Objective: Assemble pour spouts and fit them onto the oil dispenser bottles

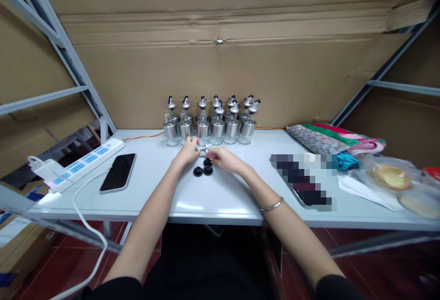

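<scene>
My left hand [187, 152] rests on the table with its fingers bent in beside some small silvery pieces [203, 147]. From the other side my right hand [224, 159] reaches in, fingertips pinched close to the same pieces and just above a black stopper [207, 162]. What either hand grips is too small to make out. Nearer to me lie two more black stoppers, one on the left [198, 171] and one on the right [208, 170]. Behind my hands stand two rows of glass bottles with metal sleeves [217, 130]; several carry silver pour spouts [254, 106], while front-left ones show bare necks [167, 117].
On the left are a white power strip [85, 162], its cable [80, 206] and a black-screened phone [118, 171]. To the right lie a blurred-out dark flat object [299, 178], patterned cloth [316, 139] and bagged round food [392, 177]. Cardboard [206, 71] walls the back.
</scene>
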`<state>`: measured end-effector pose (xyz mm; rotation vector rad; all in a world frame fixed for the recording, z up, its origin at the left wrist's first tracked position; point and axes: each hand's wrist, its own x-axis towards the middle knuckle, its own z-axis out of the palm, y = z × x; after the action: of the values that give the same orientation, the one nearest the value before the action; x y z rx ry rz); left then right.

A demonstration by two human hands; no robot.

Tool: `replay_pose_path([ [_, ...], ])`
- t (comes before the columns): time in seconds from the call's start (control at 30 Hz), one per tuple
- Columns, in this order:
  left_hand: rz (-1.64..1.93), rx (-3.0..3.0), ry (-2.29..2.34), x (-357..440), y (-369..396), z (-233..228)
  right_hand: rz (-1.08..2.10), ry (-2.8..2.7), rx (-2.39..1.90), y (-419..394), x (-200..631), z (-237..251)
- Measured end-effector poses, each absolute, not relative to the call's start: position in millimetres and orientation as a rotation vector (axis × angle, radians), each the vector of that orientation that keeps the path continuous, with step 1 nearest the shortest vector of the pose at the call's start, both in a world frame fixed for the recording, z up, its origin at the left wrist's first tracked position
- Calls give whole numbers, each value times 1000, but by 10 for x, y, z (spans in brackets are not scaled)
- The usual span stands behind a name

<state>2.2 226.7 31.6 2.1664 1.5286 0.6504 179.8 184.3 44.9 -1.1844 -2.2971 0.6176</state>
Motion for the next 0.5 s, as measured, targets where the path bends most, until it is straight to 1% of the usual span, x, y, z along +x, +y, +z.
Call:
replay_pose_path([
  [0.2, 689, 2220, 1542, 52, 2276, 288, 799, -2266, -1105, 1829, 1790, 467],
  [0.37, 673, 2301, 1462, 33, 2275, 278, 603, -2308, -1108, 1743, 1719, 503],
  [0.5, 643, 2307, 1462, 21, 2257, 287, 590, -2409, -1140, 1664, 1649, 478],
])
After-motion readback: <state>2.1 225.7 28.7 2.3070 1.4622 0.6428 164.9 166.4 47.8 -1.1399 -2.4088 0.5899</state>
